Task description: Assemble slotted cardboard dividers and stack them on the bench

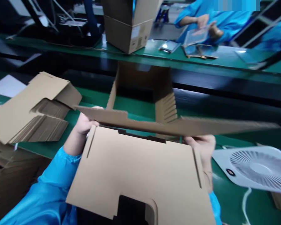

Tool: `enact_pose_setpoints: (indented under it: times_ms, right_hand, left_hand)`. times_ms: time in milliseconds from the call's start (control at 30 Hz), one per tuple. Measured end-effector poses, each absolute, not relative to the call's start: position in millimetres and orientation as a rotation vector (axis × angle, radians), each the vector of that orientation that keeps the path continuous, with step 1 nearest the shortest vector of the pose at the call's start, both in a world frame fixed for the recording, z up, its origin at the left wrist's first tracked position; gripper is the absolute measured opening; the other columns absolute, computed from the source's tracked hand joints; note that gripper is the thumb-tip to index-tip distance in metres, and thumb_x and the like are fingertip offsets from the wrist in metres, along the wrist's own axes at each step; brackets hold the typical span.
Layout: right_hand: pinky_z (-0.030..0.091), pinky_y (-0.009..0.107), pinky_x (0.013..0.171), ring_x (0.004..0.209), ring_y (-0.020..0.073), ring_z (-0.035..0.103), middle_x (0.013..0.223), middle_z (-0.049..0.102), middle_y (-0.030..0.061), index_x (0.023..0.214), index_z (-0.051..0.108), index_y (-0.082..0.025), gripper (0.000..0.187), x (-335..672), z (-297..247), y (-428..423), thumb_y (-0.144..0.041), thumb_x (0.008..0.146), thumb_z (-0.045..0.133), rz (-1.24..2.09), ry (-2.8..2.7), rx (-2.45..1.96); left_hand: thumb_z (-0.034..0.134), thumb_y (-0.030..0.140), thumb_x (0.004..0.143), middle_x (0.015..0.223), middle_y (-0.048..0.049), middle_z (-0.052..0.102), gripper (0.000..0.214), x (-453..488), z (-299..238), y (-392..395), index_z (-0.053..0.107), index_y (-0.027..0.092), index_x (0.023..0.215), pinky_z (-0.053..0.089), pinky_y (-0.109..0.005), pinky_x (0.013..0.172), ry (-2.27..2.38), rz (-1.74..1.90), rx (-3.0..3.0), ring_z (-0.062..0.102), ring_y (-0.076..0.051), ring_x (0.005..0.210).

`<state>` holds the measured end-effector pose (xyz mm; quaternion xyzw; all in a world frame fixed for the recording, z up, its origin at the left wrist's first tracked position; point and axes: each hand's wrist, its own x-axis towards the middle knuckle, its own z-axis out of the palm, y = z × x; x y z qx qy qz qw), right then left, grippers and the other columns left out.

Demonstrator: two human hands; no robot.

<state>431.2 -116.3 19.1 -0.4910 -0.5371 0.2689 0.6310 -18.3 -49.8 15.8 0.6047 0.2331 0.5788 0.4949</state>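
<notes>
Between my hands is a brown die-cut cardboard sheet [140,165], with one panel facing me and another flap [154,125] standing edge-on across its far side. My left hand [85,122] grips the sheet's far left corner, fingers behind the flap. At the far right corner my right hand [201,145] pinches the cardboard, its fingertips partly hidden by the flap. A cut-out opens in the near edge of the sheet. Just beyond stands a partly formed cardboard piece [167,106] with a row of notched layers on its right wall.
A stack of flat cardboard blanks [30,109] lies to the left on the green bench. A white fan [259,168] with a cord lies at right. Behind, a tall carton [128,31] stands on a raised ledge. Across it, a co-worker's hands [206,26] hold a clear panel.
</notes>
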Motion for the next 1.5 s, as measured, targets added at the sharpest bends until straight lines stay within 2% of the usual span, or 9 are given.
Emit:
enact_pose_setpoints:
  times_ms: [100,267,467,567,733,1067,1233,1367,1500]
  right_hand:
    - [0.058,0.052,0.061,0.063,0.0292,0.065,0.063,0.065,0.0075,0.060,0.081,-0.034,0.042,434.3,21.4,-109.3,-0.065,0.064,0.108,0.721,-1.335,-0.987]
    - [0.052,0.050,0.054,0.055,0.0264,0.056,0.057,0.058,0.0082,0.063,0.085,-0.039,0.037,440.3,20.5,-103.5,-0.069,0.072,0.104,0.757,-1.483,-0.856]
    - [0.058,0.052,0.058,0.070,0.0342,0.070,0.081,0.074,0.0141,0.072,0.087,-0.032,0.042,442.8,10.2,-121.4,-0.058,0.049,0.111,0.757,-1.105,-1.345]
    - [0.059,0.053,0.061,0.068,0.0346,0.069,0.079,0.074,0.0143,0.069,0.086,-0.030,0.049,443.9,7.2,-123.1,-0.058,0.039,0.111,0.686,-1.032,-1.416]
    - [0.058,0.054,0.067,0.071,0.0335,0.068,0.077,0.069,0.0119,0.070,0.083,-0.029,0.038,437.3,14.3,-117.5,-0.059,0.065,0.105,0.740,-1.256,-1.214]
    - [0.060,0.040,0.066,0.072,0.0253,0.069,0.074,0.070,0.0071,0.076,0.082,-0.025,0.035,436.5,22.0,-120.3,-0.052,0.084,0.102,0.728,-1.398,-1.052]
    - [0.061,0.035,0.065,0.073,0.0247,0.072,0.078,0.075,0.0077,0.075,0.083,-0.024,0.026,446.8,25.7,-120.4,-0.041,0.086,0.100,0.694,-1.547,-1.139]
    - [0.061,0.033,0.062,0.072,0.0246,0.073,0.081,0.077,0.0084,0.076,0.086,-0.024,0.025,450.6,24.4,-117.5,-0.042,0.086,0.101,0.804,-1.627,-1.206]
    - [0.066,0.035,0.072,0.085,0.0254,0.076,0.094,0.079,0.0086,0.083,0.088,-0.029,0.028,445.0,18.6,-114.7,-0.051,0.083,0.104,0.838,-1.464,-1.015]
  left_hand:
    - [0.104,0.058,0.083,0.068,-0.0037,0.071,0.043,-12.9,24.9,-50.5,0.081,0.024,0.071,0.051,-0.035,0.064,0.366,1.361,1.553,0.060,-0.017,0.062]
    - [0.108,0.056,0.077,0.063,-0.0027,0.067,0.043,-12.4,29.1,-50.8,0.079,0.025,0.067,0.052,-0.036,0.061,0.396,1.353,1.536,0.061,-0.017,0.061]
    - [0.111,0.053,0.074,0.080,-0.0051,0.076,0.042,-13.3,18.7,-52.2,0.084,0.021,0.081,0.061,-0.035,0.071,0.640,1.465,1.460,0.073,-0.019,0.076]
    - [0.108,0.053,0.079,0.083,-0.0053,0.077,0.039,-15.1,15.4,-50.8,0.086,0.021,0.083,0.064,-0.036,0.077,0.614,1.517,1.464,0.074,-0.019,0.078]
    - [0.105,0.047,0.085,0.075,-0.0010,0.069,0.033,-15.1,12.2,-46.3,0.082,0.023,0.082,0.059,-0.033,0.069,0.507,1.503,1.471,0.067,-0.016,0.070]
    - [0.102,0.041,0.089,0.076,-0.0021,0.072,0.020,-10.1,16.5,-49.6,0.089,0.026,0.090,0.060,-0.031,0.067,0.469,1.521,1.451,0.069,-0.016,0.070]
    - [0.100,0.037,0.090,0.076,-0.0028,0.073,0.016,-10.0,21.0,-47.9,0.089,0.026,0.088,0.056,-0.028,0.063,0.426,1.476,1.505,0.067,-0.015,0.067]
    - [0.100,0.034,0.090,0.077,-0.0043,0.074,0.018,-16.0,23.0,-44.2,0.086,0.023,0.084,0.058,-0.030,0.069,0.468,1.393,1.617,0.069,-0.016,0.071]
    - [0.099,0.036,0.088,0.098,-0.0063,0.077,0.018,-19.7,27.2,-46.8,0.091,0.028,0.102,0.060,-0.031,0.075,0.469,1.435,1.605,0.070,-0.016,0.080]
